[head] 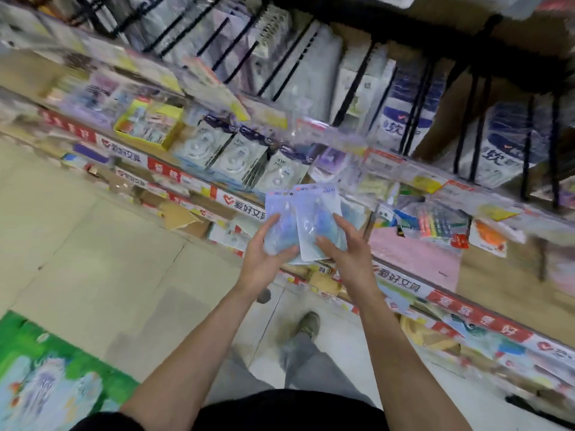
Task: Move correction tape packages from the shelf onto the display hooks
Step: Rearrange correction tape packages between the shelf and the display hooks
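I hold a small stack of pale blue correction tape packages (306, 217) in front of the shelves, fanned out with their hang tabs pointing up. My left hand (266, 253) grips the left package from below and the side. My right hand (345, 247) grips the right packages, thumb across their front. More correction tape packages (239, 157) stand in a row on the shelf just above and to the left. Black display hooks (351, 85) stick out from the rack higher up, most carrying hanging packs. The whole view is motion-blurred.
The shelf edge (245, 206) with red and white labels runs diagonally behind my hands. A yellow box (149, 126) of small items sits at the left of the shelf. Highlighter packs (435, 225) lie to the right. Tiled floor, my shoe (308, 325) and a green poster (53, 377) lie below.
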